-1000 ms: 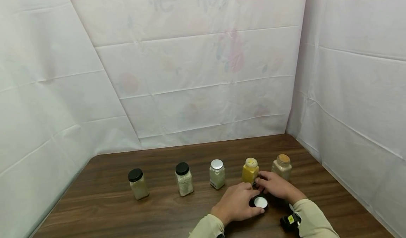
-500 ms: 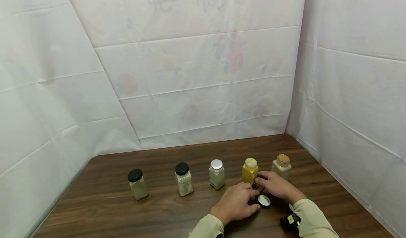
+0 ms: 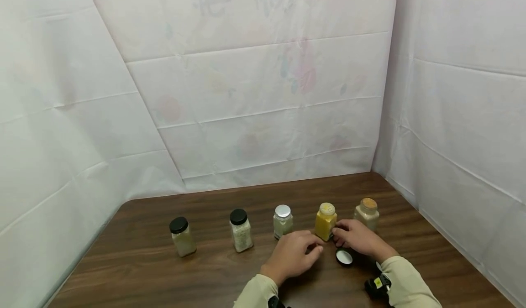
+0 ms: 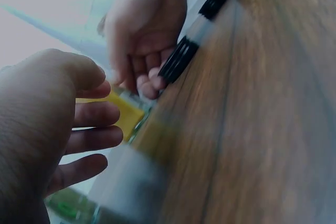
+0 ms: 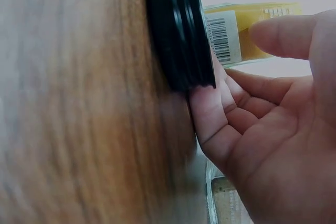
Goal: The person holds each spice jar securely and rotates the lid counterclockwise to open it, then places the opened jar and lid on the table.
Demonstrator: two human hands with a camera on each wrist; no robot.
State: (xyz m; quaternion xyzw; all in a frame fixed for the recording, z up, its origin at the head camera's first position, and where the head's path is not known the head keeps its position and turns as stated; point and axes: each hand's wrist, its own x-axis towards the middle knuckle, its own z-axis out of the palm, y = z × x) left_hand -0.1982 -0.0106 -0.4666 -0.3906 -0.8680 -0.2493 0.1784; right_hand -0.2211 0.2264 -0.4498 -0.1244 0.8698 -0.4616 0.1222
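Five square jars, two loose black lids, two hands at a dark wood worktop

Yellow jar (image 3: pixel 326 223): one, glass, upright, filled with yellow contents; pale perforated top dotted with yellow; barcode label on its side in the right wrist view. Stands on the worktop (image 3: pixel 144 280), second from the right in the row, just beside the right hand's fingertips.

Right hand (image 3: pixel 359 238): fingers loosely bent, thumb apart from them, nothing seen in its grasp. Whether it touches the yellow jar cannot be told.

Left hand (image 3: pixel 292 255): fingers relaxed and spread, holding nothing; palm down, in front of the silver-topped jar and hiding part of its lower body.

Near lid (image 3: pixel 344 257): black, ridged rim, white lining upward; on the worktop between the hands, nearer the right.

Second lid (image 4: pixel 211 4): black, pale-lined; beyond the near lid in the left wrist view, largely hidden by the right wrist in the head view.

Silver-topped jar (image 3: pixel 283 223): upright, pale green contents, left of the yellow jar.

Tan-topped jar (image 3: pixel 367 214): upright, pale contents, right end of the row, behind the right hand.

Black-capped jars: two, upright, well apart from the hands; one with speckled pale contents (image 3: pixel 241 235), one at the left end with beige contents (image 3: pixel 183 242).

Surround: white cloth (image 3: pixel 267 84), faintly patterned.
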